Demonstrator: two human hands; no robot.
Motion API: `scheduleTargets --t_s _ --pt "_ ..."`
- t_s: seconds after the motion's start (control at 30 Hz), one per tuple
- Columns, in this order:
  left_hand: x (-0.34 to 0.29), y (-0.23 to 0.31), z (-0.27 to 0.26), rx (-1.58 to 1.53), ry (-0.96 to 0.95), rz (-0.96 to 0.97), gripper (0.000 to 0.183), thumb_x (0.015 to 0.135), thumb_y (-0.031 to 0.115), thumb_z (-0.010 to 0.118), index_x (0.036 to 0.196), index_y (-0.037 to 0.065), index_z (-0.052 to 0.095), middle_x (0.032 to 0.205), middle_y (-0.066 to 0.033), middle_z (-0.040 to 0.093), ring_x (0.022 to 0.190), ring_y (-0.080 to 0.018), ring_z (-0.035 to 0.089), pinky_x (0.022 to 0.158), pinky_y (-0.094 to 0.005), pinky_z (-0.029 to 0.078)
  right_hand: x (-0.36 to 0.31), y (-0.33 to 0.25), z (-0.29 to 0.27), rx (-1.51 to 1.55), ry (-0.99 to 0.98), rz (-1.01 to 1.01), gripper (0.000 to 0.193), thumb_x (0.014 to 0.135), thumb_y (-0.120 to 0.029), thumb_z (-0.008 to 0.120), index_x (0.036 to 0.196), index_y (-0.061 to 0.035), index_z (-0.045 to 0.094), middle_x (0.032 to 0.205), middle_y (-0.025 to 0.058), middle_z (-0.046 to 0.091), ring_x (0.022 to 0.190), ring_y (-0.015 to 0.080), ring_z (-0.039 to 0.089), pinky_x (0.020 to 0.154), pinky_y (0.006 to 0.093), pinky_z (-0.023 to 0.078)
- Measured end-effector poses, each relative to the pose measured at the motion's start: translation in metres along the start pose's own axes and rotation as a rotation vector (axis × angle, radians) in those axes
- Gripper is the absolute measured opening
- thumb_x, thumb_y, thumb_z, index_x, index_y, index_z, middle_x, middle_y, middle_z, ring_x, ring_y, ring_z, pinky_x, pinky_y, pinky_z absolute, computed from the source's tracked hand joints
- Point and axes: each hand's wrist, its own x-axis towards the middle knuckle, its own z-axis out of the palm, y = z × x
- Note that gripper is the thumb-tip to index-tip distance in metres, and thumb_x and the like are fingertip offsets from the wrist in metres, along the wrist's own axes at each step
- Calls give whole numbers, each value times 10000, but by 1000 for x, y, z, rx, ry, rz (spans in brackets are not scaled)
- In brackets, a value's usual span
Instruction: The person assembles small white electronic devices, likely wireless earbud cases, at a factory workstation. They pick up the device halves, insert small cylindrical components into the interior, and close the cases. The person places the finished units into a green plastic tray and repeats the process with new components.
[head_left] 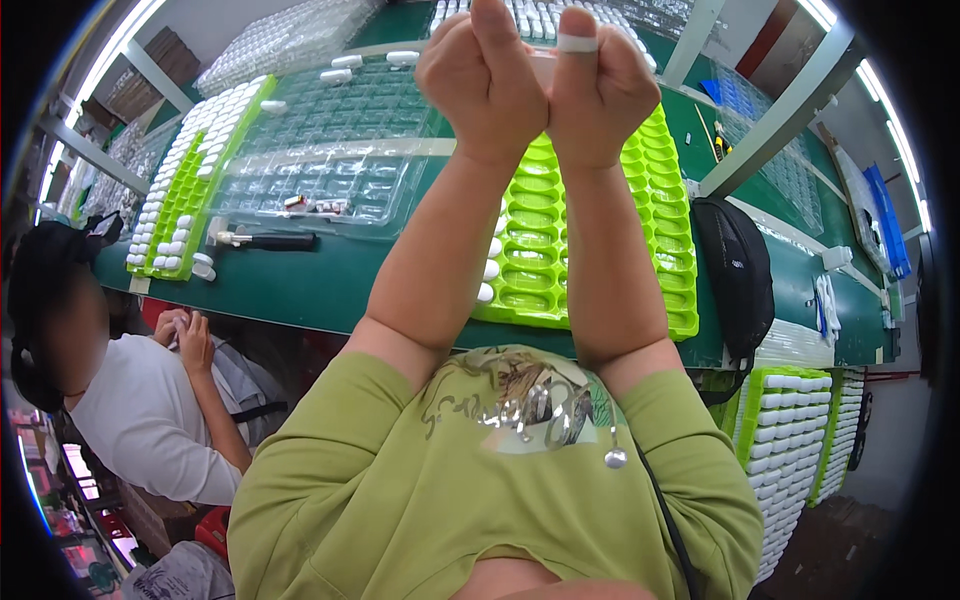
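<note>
My left hand (pixel 484 90) and my right hand (pixel 602 100) are raised side by side at the top of the view, their inner edges touching. Both have curled fingers, with the thumbs pointing up and a white band around the right thumb. A pale sliver shows between them, but my hands hide what it belongs to. Beneath my forearms lies a bright green tray (pixel 672 215) with rows of oval hollows. Several small white rounded cases (pixel 490 270) sit along its left side, partly covered by my left arm.
On the green table (pixel 330 268), left of me, are clear plastic trays (pixel 330 130), a black-handled hammer (pixel 280 241) and another green tray (pixel 165 240) holding white cases. A black bag (pixel 735 270) lies on the right. A co-worker (pixel 150 400) in white sits at left.
</note>
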Motion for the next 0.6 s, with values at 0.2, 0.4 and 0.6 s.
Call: scheduleTargets --t_s 0.2,0.4,0.6 --pt "-13 -8 12 120 23 61 488 992 214 526 535 44 498 493 -82 466 458 -243 482 481 -373 357 -2 1 44 -445 490 67 553 865 -248 764 513 -31 398 486 49 349 470 131 300 432 326 275" --pt "-48 -24 -36 253 -287 -143 265 937 221 673 1072 0 615 833 -70 644 559 -116 554 519 -262 438 -33 8 17 -545 383 131 511 916 -253 710 548 -53 417 518 36 423 477 131 357 442 316 300" --pt "-78 -17 -78 -308 -508 -873 523 949 97 644 1387 -13 382 934 -115 671 721 -142 658 592 -253 530 -81 -7 17 -410 125 322 286 920 -193 700 700 -49 588 595 13 503 529 120 431 484 296 347"
